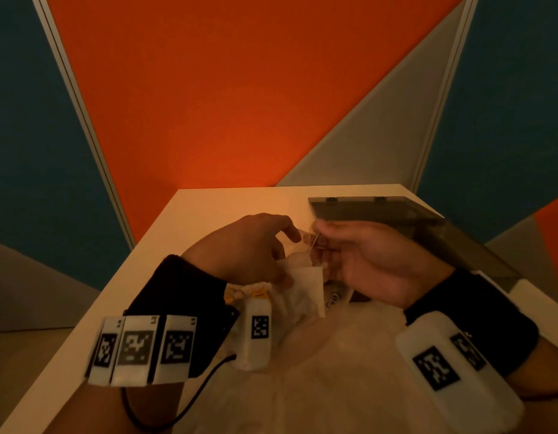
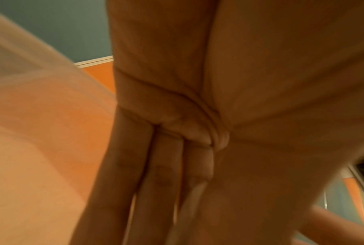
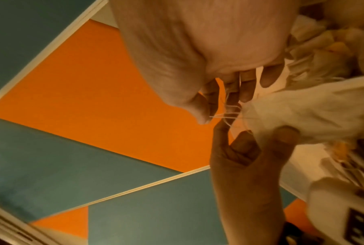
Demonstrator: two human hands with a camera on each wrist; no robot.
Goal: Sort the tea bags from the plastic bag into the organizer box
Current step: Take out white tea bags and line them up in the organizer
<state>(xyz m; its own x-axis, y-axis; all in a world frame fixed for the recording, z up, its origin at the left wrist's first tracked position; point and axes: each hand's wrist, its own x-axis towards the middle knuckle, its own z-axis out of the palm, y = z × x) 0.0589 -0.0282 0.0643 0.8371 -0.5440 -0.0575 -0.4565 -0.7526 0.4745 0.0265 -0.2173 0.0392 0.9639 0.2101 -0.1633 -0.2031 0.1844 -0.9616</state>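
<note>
Over the middle of the tabletop (image 1: 208, 208) my left hand (image 1: 249, 245) pinches the top of a white tea bag (image 1: 302, 286) between thumb and curled fingers, the bag hanging just above the plastic bag (image 1: 349, 355) spread along the near edge. My right hand (image 1: 365, 261) faces it, fingers curled, pinching what looks like the bag's thin string (image 3: 227, 114), though the view is blurred there. The smoky organizer box (image 1: 396, 211) sits at the far right corner, just behind my right hand, its lid raised.
</note>
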